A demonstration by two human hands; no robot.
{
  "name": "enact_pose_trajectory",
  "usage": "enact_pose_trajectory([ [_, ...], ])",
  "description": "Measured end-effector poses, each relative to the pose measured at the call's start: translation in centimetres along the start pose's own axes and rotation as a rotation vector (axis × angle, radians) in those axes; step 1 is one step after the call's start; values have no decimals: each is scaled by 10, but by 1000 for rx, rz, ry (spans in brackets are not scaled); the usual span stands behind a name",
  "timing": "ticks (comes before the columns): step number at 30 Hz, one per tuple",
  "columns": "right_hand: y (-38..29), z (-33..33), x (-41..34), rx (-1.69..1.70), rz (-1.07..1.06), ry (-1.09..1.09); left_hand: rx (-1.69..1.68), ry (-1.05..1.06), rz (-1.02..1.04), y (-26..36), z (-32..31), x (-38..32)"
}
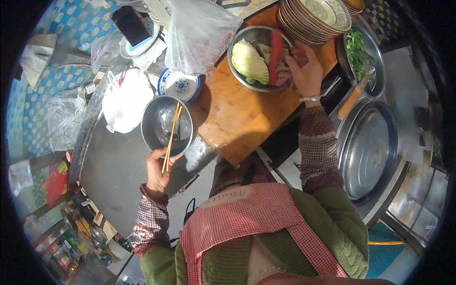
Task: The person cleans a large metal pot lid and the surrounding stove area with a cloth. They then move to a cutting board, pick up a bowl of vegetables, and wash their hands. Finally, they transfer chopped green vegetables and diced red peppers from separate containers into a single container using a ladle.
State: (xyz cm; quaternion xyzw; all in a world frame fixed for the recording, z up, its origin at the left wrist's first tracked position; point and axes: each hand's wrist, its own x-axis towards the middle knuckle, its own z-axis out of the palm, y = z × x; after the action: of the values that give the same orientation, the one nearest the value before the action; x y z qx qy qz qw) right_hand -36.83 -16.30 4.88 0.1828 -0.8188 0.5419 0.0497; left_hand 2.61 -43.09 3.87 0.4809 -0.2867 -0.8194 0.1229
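Note:
My left hand point(157, 174) grips the near rim of a metal bowl point(146, 124). A pair of wooden chopsticks point(172, 137) slants across that bowl, their lower ends over my fingers. My right hand point(307, 67) is at the right rim of a second metal bowl point(235, 76), its fingers bent and blurred. Whether they pinch anything, I cannot tell. Inside this bowl are a piece of pale green cabbage point(251, 62), a long red item point(275, 58) blurred by motion, and pinkish pieces point(284, 75) that look like meat.
The second bowl stands on a wooden cutting board point(242, 117), beside stacked plates point(302, 25). Blue-and-white dishes point(181, 85), a white plastic bag point(128, 99) and a phone point(130, 25) lie left. Rightward are a basin of greens point(359, 57), a wooden handle point(350, 101) and large metal basins point(368, 153).

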Motion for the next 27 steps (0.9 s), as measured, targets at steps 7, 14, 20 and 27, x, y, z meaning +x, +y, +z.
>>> enact_pose_trajectory([
  [7, 11, 102, -82, 334, 298, -715, 29, 132, 7, -8, -4, -26],
  [14, -20, 221, -95, 461, 690, -950, -51, 87, 67, -21, -34, -41],
  [20, 10, 257, -105, 219, 424, -653, 27, 46, 30, -25, -53, -32],
  [27, 33, 145, -142, 672, 313, -690, -10, 59, 27, -25, -64, -32],
])
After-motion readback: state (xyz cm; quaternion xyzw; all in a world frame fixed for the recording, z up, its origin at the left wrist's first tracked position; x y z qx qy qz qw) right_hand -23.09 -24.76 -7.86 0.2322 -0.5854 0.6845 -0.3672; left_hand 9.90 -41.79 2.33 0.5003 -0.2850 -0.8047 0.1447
